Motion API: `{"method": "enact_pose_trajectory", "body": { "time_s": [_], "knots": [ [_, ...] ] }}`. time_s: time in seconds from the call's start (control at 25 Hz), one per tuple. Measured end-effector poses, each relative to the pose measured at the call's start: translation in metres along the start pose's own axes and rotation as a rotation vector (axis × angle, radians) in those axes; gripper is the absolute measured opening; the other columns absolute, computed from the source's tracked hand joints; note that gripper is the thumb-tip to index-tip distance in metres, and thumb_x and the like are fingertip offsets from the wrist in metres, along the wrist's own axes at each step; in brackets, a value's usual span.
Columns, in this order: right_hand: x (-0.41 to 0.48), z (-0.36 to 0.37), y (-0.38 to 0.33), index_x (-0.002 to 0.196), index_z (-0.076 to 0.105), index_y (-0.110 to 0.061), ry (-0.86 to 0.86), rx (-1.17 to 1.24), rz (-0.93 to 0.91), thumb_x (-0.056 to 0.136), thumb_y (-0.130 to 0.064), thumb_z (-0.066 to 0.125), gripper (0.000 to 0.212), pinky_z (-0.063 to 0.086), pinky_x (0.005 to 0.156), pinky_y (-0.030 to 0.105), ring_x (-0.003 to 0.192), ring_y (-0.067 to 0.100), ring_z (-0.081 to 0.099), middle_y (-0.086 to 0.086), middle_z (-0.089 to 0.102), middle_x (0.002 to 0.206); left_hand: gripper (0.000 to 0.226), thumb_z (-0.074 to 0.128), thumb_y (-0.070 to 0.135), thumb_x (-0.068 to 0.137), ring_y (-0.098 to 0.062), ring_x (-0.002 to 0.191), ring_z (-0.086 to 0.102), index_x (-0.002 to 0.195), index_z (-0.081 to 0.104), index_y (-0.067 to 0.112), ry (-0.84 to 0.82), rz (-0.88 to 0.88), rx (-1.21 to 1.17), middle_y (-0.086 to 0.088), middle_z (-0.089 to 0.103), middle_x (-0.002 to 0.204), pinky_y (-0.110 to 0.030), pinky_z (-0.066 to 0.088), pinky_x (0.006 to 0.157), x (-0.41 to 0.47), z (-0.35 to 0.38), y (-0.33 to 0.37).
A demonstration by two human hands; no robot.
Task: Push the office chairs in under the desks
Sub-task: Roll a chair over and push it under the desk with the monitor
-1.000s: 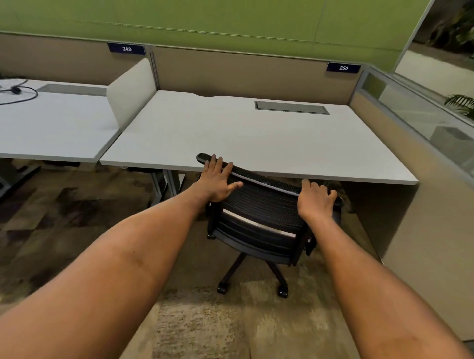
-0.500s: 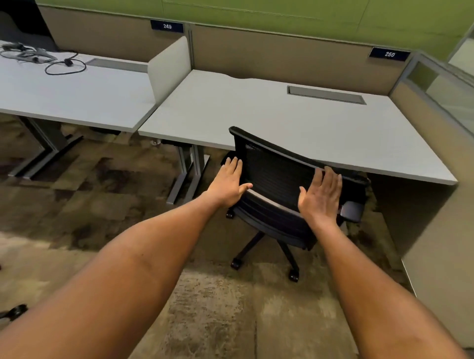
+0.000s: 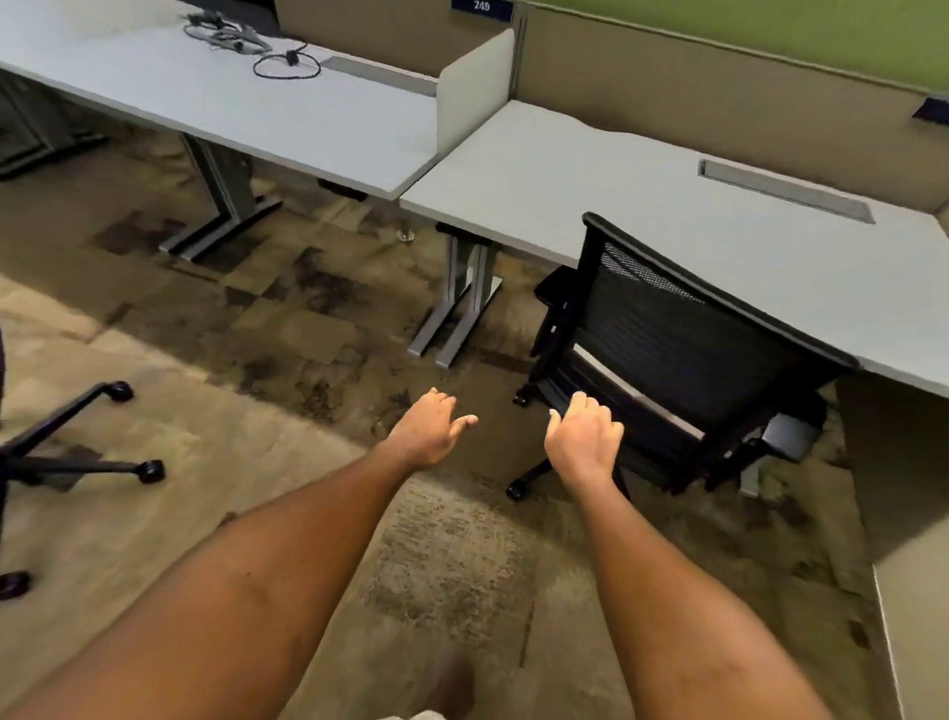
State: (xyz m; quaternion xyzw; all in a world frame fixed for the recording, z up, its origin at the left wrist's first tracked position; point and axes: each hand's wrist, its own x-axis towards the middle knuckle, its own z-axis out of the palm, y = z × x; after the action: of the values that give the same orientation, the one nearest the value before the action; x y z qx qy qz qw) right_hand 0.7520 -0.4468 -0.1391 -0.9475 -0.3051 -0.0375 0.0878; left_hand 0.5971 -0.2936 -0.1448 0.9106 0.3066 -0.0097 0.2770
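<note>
Head view, partition label "249", hands empty

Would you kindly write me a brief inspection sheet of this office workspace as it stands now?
Surface: right desk bare apart from its grommet cover.
Job's things: black mesh chair tucked against the right desk, backrest at its edge; second chair base out on the carpet at far left.
Clutter: nothing seen.
Grippers: left hand and right hand empty, loosely curled, off the chair.
Cables: loose cables on the left desk.
Surroundings: divider panel between desks; patterned carpet.
</note>
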Motion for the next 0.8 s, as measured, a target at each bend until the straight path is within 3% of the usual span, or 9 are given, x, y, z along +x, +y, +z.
{"method": "enact_pose_trajectory", "body": {
  "time_s": [0.24, 0.4, 0.56, 0.8],
  "knots": [
    [-0.085, 0.034, -0.105, 0.106, 0.053, -0.015, -0.163, 0.025, -0.17, 0.096, -0.04, 0.049, 0.027, 0.041, 0.085, 0.044, 0.104, 0.026, 0.055, 0.004, 0.062, 0.107, 0.051, 0.044, 0.044, 0.097, -0.035, 0.122, 0.048, 0.122, 0.054, 0.001, 0.081, -0.235, -0.111, -0.021, 0.056, 0.126, -0.041, 0.04, 0.1, -0.118, -0.005, -0.095],
    [-0.16, 0.039, -0.195, 0.107, 0.053, -0.015, -0.196, 0.032, -0.328, 0.096, -0.041, 0.047, 0.029, 0.042, 0.085, 0.045, 0.104, 0.026, 0.054, 0.005, 0.061, 0.109, 0.054, 0.042, 0.047, 0.097, -0.033, 0.123, 0.047, 0.127, 0.051, 0.003, 0.183, -0.357, -0.093, -0.02, 0.053, 0.131, -0.041, 0.039, 0.101, -0.22, -0.021, -0.173],
    [-0.26, 0.038, -0.291, 0.123, 0.049, -0.013, -0.264, 0.035, -0.44, 0.097, -0.044, 0.042, 0.041, 0.039, 0.092, 0.047, 0.114, 0.028, 0.049, 0.007, 0.056, 0.123, 0.054, 0.043, 0.046, 0.096, -0.033, 0.124, 0.046, 0.132, 0.048, 0.006, 0.27, -0.473, -0.091, -0.018, 0.05, 0.134, -0.04, 0.038, 0.102, -0.341, -0.044, -0.25],
    [-0.411, 0.037, -0.432, 0.127, 0.046, -0.013, -0.351, 0.015, -0.716, 0.099, -0.047, 0.033, 0.046, 0.037, 0.093, 0.046, 0.118, 0.029, 0.046, 0.01, 0.053, 0.128, 0.061, 0.039, 0.048, 0.097, -0.031, 0.138, 0.032, 0.141, 0.038, 0.005, 0.4, -0.716, -0.126, -0.016, 0.04, 0.146, -0.04, 0.03, 0.109, -0.529, -0.072, -0.356]
  ]
}}
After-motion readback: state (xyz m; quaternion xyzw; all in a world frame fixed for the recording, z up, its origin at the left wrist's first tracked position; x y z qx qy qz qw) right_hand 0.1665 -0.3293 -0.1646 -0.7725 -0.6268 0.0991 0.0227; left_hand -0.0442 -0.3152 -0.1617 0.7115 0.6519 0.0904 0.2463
